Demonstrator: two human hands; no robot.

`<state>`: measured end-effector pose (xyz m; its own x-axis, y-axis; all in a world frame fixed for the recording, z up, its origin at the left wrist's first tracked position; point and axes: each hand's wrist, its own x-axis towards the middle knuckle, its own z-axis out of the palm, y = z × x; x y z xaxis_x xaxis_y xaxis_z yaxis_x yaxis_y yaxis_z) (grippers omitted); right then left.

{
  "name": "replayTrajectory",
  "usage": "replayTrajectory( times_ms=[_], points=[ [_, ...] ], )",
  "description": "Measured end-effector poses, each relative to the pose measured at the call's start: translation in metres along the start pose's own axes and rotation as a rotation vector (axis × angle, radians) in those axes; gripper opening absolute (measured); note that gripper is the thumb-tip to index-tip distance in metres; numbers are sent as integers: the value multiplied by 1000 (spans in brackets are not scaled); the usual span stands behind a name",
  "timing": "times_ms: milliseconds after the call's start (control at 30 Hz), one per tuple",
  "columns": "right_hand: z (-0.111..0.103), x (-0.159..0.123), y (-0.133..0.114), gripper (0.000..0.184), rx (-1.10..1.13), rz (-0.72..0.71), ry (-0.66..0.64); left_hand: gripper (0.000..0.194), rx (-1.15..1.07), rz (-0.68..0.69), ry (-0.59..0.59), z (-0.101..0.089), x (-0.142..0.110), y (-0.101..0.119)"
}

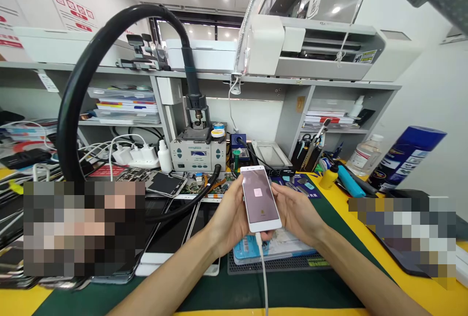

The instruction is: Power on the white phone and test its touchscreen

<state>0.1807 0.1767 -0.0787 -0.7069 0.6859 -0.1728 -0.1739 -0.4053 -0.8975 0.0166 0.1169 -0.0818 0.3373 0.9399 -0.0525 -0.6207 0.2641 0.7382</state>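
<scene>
A white smartphone (259, 198) with a lit pinkish screen is held upright above the workbench, a white cable (263, 272) plugged into its bottom end. My left hand (228, 213) wraps round its left edge, thumb along the side. My right hand (298, 211) cups the phone's right edge and back, fingers curled behind it. Under both hands lies a dark work mat (278, 262) with a blue packet (252, 250) on it.
A hot-air rework station (197, 152) with a thick black hose (84, 82) stands behind. Loose phone screens (171, 238) and circuit boards lie left of the hands. A blue spray can (405, 157), bottles, tools and shelves with papers fill the right and back.
</scene>
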Motion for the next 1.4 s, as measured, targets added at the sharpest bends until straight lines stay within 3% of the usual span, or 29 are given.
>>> replayTrajectory(
  times_ms=[400, 733, 1400],
  points=[
    [4, -1, -2, 46, -35, 11, 40, 61, -4, -64, 66, 3, -2, 2],
    [-1, 1, 0, 46, -45, -20, 24, 60, 30, -100, 65, 11, -3, 5],
    [-6, 2, -1, 42, -18, -50, -23, 59, 71, -84, 69, 9, -2, 1]
  ],
)
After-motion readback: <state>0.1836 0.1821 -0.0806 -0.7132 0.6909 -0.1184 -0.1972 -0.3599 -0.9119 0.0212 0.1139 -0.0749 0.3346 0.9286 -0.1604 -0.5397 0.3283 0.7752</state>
